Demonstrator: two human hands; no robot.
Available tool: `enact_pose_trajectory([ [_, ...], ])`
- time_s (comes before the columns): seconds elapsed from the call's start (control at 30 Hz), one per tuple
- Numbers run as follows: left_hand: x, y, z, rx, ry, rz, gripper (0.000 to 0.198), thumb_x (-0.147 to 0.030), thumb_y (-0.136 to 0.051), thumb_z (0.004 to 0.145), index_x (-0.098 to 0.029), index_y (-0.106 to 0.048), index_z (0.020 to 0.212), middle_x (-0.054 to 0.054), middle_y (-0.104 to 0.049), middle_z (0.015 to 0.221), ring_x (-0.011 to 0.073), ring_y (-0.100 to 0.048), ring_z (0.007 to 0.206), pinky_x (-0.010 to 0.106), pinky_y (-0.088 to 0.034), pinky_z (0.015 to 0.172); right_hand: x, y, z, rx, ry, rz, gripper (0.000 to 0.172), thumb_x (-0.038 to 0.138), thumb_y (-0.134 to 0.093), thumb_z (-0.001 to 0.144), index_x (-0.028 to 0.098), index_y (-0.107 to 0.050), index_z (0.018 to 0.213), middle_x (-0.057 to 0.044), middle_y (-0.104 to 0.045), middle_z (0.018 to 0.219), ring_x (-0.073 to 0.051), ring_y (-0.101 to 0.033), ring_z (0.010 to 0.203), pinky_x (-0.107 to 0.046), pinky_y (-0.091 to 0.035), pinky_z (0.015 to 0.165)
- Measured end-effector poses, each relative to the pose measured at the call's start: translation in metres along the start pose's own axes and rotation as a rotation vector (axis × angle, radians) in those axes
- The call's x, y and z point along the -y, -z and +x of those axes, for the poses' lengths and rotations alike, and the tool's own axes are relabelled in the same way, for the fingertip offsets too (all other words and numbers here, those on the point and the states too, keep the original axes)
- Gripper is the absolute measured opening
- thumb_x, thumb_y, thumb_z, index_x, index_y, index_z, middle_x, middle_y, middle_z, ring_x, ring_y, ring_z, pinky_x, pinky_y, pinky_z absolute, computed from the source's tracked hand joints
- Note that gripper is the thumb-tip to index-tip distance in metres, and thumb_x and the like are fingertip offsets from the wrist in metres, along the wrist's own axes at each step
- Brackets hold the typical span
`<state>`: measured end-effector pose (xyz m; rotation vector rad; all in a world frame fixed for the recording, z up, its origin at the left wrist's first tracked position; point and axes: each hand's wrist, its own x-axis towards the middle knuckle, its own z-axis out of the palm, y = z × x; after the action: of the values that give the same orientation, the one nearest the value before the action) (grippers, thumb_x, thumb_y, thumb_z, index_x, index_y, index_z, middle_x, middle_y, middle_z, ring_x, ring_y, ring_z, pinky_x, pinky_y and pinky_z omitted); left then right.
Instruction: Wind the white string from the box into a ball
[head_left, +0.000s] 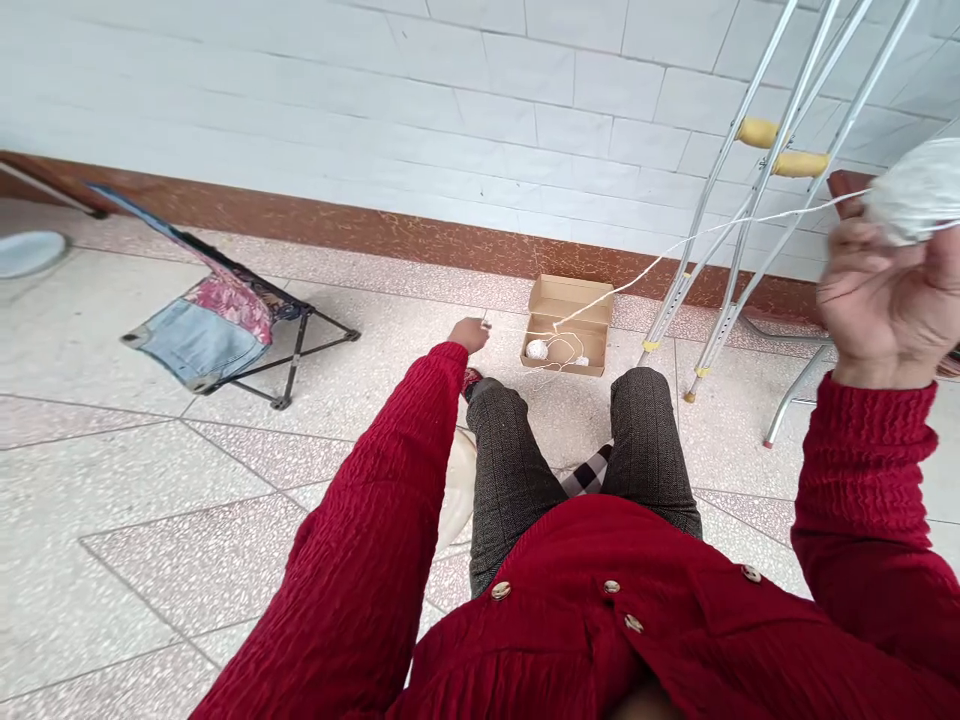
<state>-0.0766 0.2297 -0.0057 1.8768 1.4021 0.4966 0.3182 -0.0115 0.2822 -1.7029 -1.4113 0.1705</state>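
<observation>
My right hand (889, 290) is raised at the right edge, its fingers closed around a ball of white yarn (919, 190) that the frame partly cuts off. From this ball a white strand (697, 236) slopes down leftward to an open cardboard box (574, 297) on the floor. Inside the box lie a smaller white yarn ball (537, 349), loose loops and a small white piece (582, 361). To the left of the box, my left hand (469, 334) is pinched shut on a yarn strand. A small thin tip shows at its fingers, too small to name.
Metal crutches (739, 200) with yellow grips lean against the white tiled wall (517, 80) at the right. A folding stool with a fabric seat (206, 335) stands at the left. A pale round object (457, 490) is partly hidden beside my leg.
</observation>
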Motion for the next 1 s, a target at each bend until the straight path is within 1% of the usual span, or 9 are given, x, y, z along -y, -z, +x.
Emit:
enact_pose_trajectory([
  [0.07, -0.015, -0.008, 0.013, 0.022, 0.060, 0.058, 0.039, -0.037, -0.063, 0.097, -0.014, -0.060, 0.128, 0.011, -0.062, 0.127, 0.0252, -0.063, 0.111, 0.046, -0.056, 0.095, 0.005, -0.027, 0.003, 0.076, -0.056, 0.585, 0.025, 0.050, -0.059, 0.091, 0.045, -0.065, 0.115, -0.002, -0.066, 0.128, -0.034, -0.064, 0.119, -0.039, -0.062, 0.053],
  [0.17, -0.049, -0.030, 0.027, 0.057, 0.073, 0.071, 0.028, -0.014, -0.067, 0.086, -0.006, -0.070, 0.113, 0.014, -0.071, 0.116, 0.0274, -0.063, 0.112, 0.040, -0.046, 0.107, 0.015, -0.064, 0.010, 0.297, -0.176, 1.077, 0.054, 0.041, -0.084, 0.069, 0.045, -0.064, 0.118, 0.000, -0.071, 0.108, -0.027, -0.069, 0.093, -0.033, -0.056, 0.049],
  [0.37, -0.142, -0.075, 0.016, 0.143, -0.202, -0.372, 0.054, -0.007, -0.051, 0.087, -0.013, -0.057, 0.140, 0.013, -0.066, 0.132, 0.0204, -0.063, 0.118, 0.034, -0.047, 0.106, 0.025, -0.107, 0.019, 0.522, -0.276, 1.154, 0.071, 0.036, -0.090, 0.064, 0.036, -0.058, 0.129, -0.002, -0.070, 0.105, -0.023, -0.070, 0.086, -0.032, -0.057, 0.057],
  [0.5, -0.186, -0.093, -0.017, 0.324, -0.317, -0.566, 0.039, -0.020, -0.057, 0.093, -0.017, -0.063, 0.132, 0.012, -0.069, 0.128, 0.0210, -0.063, 0.120, 0.036, -0.045, 0.108, 0.015, -0.119, 0.028, 0.571, -0.314, 1.170, 0.068, 0.038, -0.091, 0.063, 0.033, -0.060, 0.124, -0.001, -0.071, 0.101, -0.021, -0.070, 0.083, -0.031, -0.057, 0.057],
  [0.57, -0.192, -0.100, -0.040, 0.448, -0.277, -0.661, 0.034, -0.035, -0.058, 0.097, -0.016, -0.067, 0.123, 0.013, -0.073, 0.119, 0.0215, -0.066, 0.115, 0.037, -0.046, 0.107, 0.004, -0.118, 0.038, 0.528, -0.327, 1.173, 0.065, 0.037, -0.091, 0.063, 0.034, -0.061, 0.120, 0.000, -0.072, 0.101, -0.020, -0.070, 0.082, -0.031, -0.057, 0.055],
  [0.67, -0.183, -0.106, -0.075, 0.541, -0.135, -0.793, 0.054, -0.061, -0.047, 0.098, -0.014, -0.068, 0.116, 0.014, -0.076, 0.100, 0.0223, -0.072, 0.096, 0.040, -0.051, 0.099, -0.021, -0.109, 0.057, 0.412, -0.340, 1.168, 0.064, 0.034, -0.092, 0.061, 0.036, -0.060, 0.116, 0.001, -0.072, 0.100, -0.020, -0.069, 0.083, -0.031, -0.058, 0.054],
  [0.73, -0.172, -0.105, -0.094, 0.508, -0.106, -0.830, 0.056, -0.066, -0.053, 0.092, -0.013, -0.071, 0.100, 0.013, -0.076, 0.091, 0.0223, -0.072, 0.087, 0.041, -0.052, 0.096, -0.041, -0.104, 0.066, 0.347, -0.352, 1.158, 0.062, 0.033, -0.091, 0.061, 0.036, -0.060, 0.115, 0.002, -0.071, 0.099, -0.020, -0.069, 0.083, -0.030, -0.058, 0.053],
  [0.83, -0.156, -0.099, -0.109, 0.411, -0.133, -0.736, 0.039, -0.052, -0.068, 0.087, -0.015, -0.073, 0.077, 0.009, -0.075, 0.086, 0.0208, -0.070, 0.088, 0.037, -0.049, 0.098, -0.071, -0.098, 0.072, 0.301, -0.380, 1.155, 0.057, 0.034, -0.090, 0.062, 0.035, -0.061, 0.111, 0.001, -0.071, 0.098, -0.020, -0.069, 0.080, -0.030, -0.057, 0.050],
  [1.0, -0.125, -0.088, -0.104, 0.204, -0.036, -0.485, 0.030, -0.045, -0.066, 0.085, -0.019, -0.077, 0.073, 0.004, -0.077, 0.083, 0.0190, -0.068, 0.087, 0.033, -0.048, 0.096, -0.096, -0.090, 0.073, 0.329, -0.388, 1.179, 0.050, 0.035, -0.089, 0.063, 0.033, -0.062, 0.105, 0.001, -0.070, 0.095, -0.017, -0.067, 0.076, -0.028, -0.057, 0.049],
])
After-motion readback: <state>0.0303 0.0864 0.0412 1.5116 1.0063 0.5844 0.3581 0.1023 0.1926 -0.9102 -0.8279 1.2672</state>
